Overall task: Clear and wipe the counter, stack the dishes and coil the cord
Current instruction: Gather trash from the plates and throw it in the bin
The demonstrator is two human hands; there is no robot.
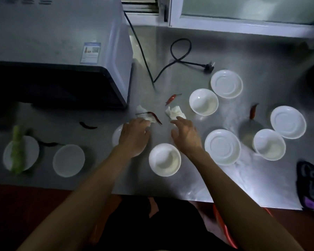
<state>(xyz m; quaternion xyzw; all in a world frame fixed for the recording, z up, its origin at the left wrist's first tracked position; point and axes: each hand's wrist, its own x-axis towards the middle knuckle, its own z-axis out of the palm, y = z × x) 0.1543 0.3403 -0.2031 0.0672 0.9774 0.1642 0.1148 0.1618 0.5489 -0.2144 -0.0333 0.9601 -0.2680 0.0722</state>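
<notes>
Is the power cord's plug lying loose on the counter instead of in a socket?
Yes, the plug lies unplugged on the steel counter, at the end of the black cord that loops once behind the white dishes.

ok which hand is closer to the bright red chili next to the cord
The right hand. It sits just below the bright red chili, with only a crumpled tissue between them. The left hand is farther off, below and to the chili's left.

You see a brushed, shiny metal counter [225,182], glossy white bowls [165,159], crumpled paper tissues [175,111].
</notes>
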